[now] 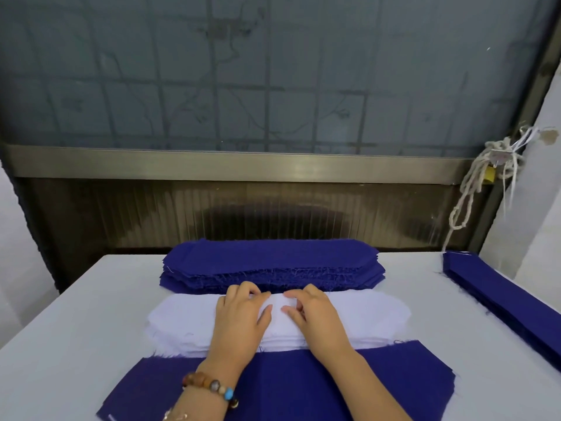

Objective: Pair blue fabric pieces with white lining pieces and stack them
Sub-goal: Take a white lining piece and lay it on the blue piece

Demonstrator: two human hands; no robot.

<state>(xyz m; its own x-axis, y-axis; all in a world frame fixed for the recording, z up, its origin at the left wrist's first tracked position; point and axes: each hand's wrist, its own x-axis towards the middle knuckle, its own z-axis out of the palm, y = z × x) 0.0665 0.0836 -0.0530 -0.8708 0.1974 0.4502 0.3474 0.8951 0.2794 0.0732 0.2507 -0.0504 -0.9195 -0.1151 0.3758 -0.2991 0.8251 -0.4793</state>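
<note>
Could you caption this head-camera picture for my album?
Left hand and right hand pinch at the top of the white lining stack, between a blue fabric stack and one flat blue piece.

bare table (91, 299) left; blue stacks (273, 262) seemingly block far side.

White table (76, 314), frosted gridded window (273, 71), metal sill (243, 165), knotted cord (473, 183)

Tall blue fabric stack (273, 262) farthest, white lining stack (367, 314) just beside it, single flat blue piece (288, 387) nearest
</note>
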